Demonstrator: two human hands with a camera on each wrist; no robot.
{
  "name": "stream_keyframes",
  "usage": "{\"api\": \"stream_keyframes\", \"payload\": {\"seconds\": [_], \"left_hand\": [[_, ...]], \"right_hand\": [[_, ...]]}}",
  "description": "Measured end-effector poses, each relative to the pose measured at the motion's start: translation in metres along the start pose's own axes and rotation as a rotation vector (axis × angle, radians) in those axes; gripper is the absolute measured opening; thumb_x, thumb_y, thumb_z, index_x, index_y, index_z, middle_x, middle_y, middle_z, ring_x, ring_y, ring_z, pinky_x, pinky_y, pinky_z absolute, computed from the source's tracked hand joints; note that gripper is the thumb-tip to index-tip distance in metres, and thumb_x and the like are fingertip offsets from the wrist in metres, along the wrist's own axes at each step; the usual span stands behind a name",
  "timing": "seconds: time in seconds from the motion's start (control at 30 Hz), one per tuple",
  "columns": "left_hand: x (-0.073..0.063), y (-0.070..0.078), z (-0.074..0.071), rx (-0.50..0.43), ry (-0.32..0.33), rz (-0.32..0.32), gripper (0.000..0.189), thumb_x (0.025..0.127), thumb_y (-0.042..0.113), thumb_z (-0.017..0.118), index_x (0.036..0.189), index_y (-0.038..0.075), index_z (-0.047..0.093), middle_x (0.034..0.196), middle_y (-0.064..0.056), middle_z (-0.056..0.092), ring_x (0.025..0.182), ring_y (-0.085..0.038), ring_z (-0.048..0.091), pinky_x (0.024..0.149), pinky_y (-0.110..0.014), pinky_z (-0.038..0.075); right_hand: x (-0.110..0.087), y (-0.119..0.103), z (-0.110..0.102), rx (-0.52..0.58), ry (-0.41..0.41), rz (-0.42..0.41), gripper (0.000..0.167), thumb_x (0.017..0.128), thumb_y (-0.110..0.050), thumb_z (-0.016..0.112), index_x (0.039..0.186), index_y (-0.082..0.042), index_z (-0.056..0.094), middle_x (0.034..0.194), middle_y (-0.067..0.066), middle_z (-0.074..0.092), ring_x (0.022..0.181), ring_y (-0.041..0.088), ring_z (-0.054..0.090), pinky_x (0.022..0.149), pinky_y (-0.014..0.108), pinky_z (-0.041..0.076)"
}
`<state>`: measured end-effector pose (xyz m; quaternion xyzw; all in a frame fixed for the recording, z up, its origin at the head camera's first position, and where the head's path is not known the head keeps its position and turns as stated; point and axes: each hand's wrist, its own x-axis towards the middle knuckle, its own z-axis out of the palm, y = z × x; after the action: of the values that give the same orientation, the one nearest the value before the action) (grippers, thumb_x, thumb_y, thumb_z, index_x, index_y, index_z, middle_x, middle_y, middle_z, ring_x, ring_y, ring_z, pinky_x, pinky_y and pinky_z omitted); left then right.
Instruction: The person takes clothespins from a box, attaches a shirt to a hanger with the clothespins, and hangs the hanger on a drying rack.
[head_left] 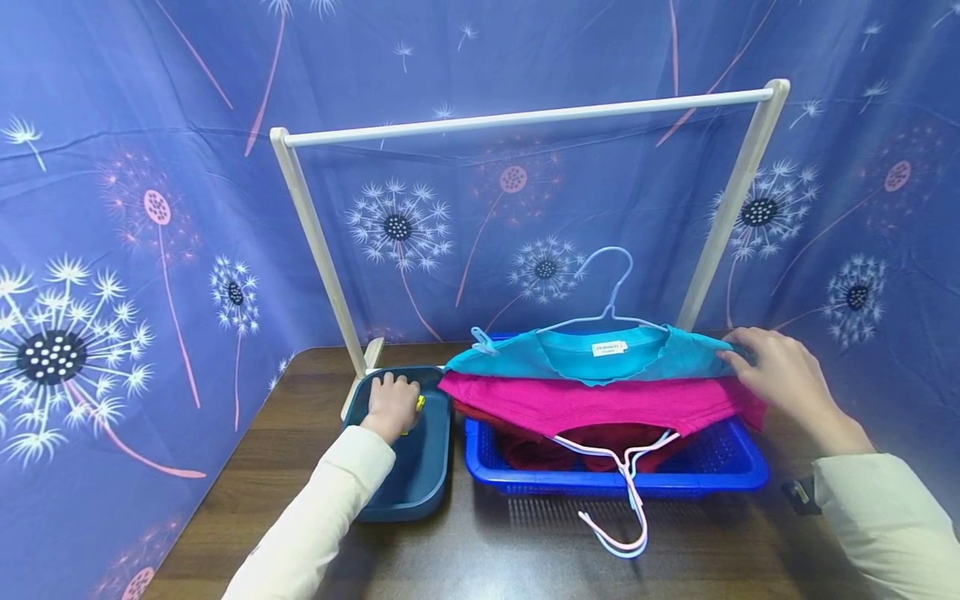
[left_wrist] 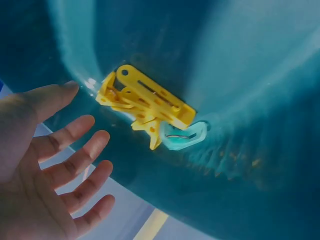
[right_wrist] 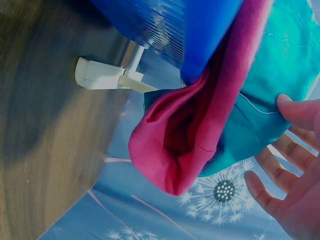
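Note:
My left hand [head_left: 392, 407] reaches into a dark teal tray [head_left: 427, 467]. In the left wrist view its fingers are spread beside several yellow clothespins [left_wrist: 155, 97] and a pale turquoise clip [left_wrist: 192, 136], holding none of them. At the right, my right hand [head_left: 783, 375] pinches the shoulder of a turquoise shirt [head_left: 510, 358], thumb on the front and fingers behind. A light blue hanger [head_left: 613, 304] sits inside that shirt, hook up. A light blue clothespin [head_left: 483, 340] is on its left shoulder. Under it lies a magenta shirt [head_left: 517, 404].
The shirts lie over a blue plastic basket [head_left: 600, 482] with dark red cloth [head_left: 532, 450] inside. Pink and light blue hangers [head_left: 628, 479] hang hook-down over its front. A wooden rack with a white rail [head_left: 525, 119] stands behind, before a patterned blue curtain [head_left: 465, 50].

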<state>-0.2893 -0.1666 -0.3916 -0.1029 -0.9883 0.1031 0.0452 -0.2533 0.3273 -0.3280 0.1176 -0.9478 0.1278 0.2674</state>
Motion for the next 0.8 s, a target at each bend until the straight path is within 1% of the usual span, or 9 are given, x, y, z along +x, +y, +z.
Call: {"api": "stream_keyframes", "payload": {"seconds": [0.1,0.33,0.47,0.63,0.8], "left_hand": [[0.0,-0.001,0.004,0.004,-0.002,-0.005,0.032,0.078,0.032,0.068,0.099,0.008,0.064,0.098,-0.013,0.062,0.094,-0.033,0.052,0.082,-0.049,0.04],[0.0,-0.001,0.009,0.013,-0.015,-0.01,0.032,0.076,0.03,0.069,0.099,0.009,0.065,0.097,-0.013,0.063,0.094,-0.032,0.052,0.082,-0.048,0.04],[0.001,0.0,0.013,0.009,-0.018,-0.016,0.031,0.076,0.031,0.069,0.099,0.01,0.066,0.097,-0.013,0.062,0.094,-0.032,0.051,0.082,-0.048,0.039],[0.003,0.001,0.021,0.008,0.005,-0.015,0.032,0.074,0.031,0.071,0.098,0.011,0.067,0.096,-0.013,0.062,0.094,-0.033,0.051,0.08,-0.048,0.039],[0.006,0.003,0.025,0.02,0.009,-0.017,0.03,0.072,0.03,0.073,0.095,0.011,0.068,0.094,-0.012,0.063,0.091,-0.031,0.052,0.079,-0.046,0.04]], "right_hand": [[0.0,0.0,0.0,0.004,-0.004,0.001,0.016,0.081,-0.017,0.066,0.091,-0.005,0.065,0.083,0.018,0.066,0.07,0.034,0.058,0.056,0.048,0.04],[0.0,0.0,0.0,-0.004,0.0,-0.002,0.016,0.08,-0.016,0.067,0.092,-0.004,0.065,0.083,0.019,0.066,0.071,0.036,0.058,0.057,0.05,0.04],[0.0,0.0,-0.001,-0.009,0.008,-0.009,0.015,0.08,-0.015,0.067,0.091,-0.004,0.065,0.082,0.018,0.066,0.069,0.035,0.058,0.056,0.049,0.04],[0.0,-0.001,-0.001,-0.011,0.012,-0.013,0.014,0.08,-0.015,0.067,0.09,-0.005,0.065,0.08,0.017,0.067,0.067,0.033,0.058,0.054,0.046,0.039],[0.0,-0.001,-0.001,-0.014,0.021,-0.017,0.013,0.079,-0.014,0.067,0.089,-0.005,0.065,0.079,0.016,0.066,0.065,0.031,0.058,0.053,0.044,0.038]]}}
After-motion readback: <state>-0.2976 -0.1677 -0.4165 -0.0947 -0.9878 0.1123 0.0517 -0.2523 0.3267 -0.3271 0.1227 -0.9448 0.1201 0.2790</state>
